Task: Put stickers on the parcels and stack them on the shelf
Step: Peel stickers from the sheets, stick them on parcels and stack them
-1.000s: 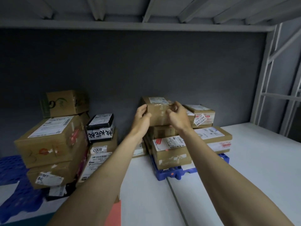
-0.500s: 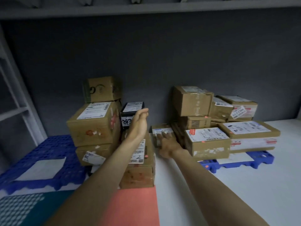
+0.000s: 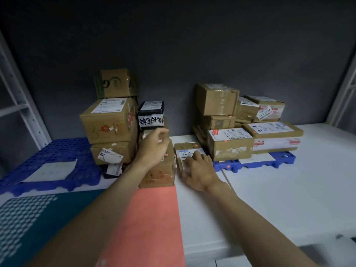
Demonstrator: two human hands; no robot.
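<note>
A small brown parcel (image 3: 187, 147) with a white label and a red dot sticker lies on the white shelf (image 3: 289, 193), between two stacks. My right hand (image 3: 198, 171) grips it, fingers over its top and thumb against its near side. My left hand (image 3: 154, 148) hovers loosely curled over a taped brown box (image 3: 160, 175), holding nothing. The left stack (image 3: 109, 122) has large brown boxes and a black box (image 3: 151, 114). In the right stack (image 3: 229, 146) the labelled parcels carry small red dots, with a brown box (image 3: 215, 99) on top.
A blue perforated pallet (image 3: 48, 151) with a white sheet lies at the left, another blue pallet (image 3: 269, 163) under the right stack. A salmon sheet (image 3: 150, 218) and a teal patterned panel (image 3: 28, 218) lie in front. White shelf uprights stand at both sides, a dark wall behind.
Both hands left the top box of the right stack. My right hand dropped onto the small parcel and now grips it; my left hand moved over the taped box. The view tilted down.
</note>
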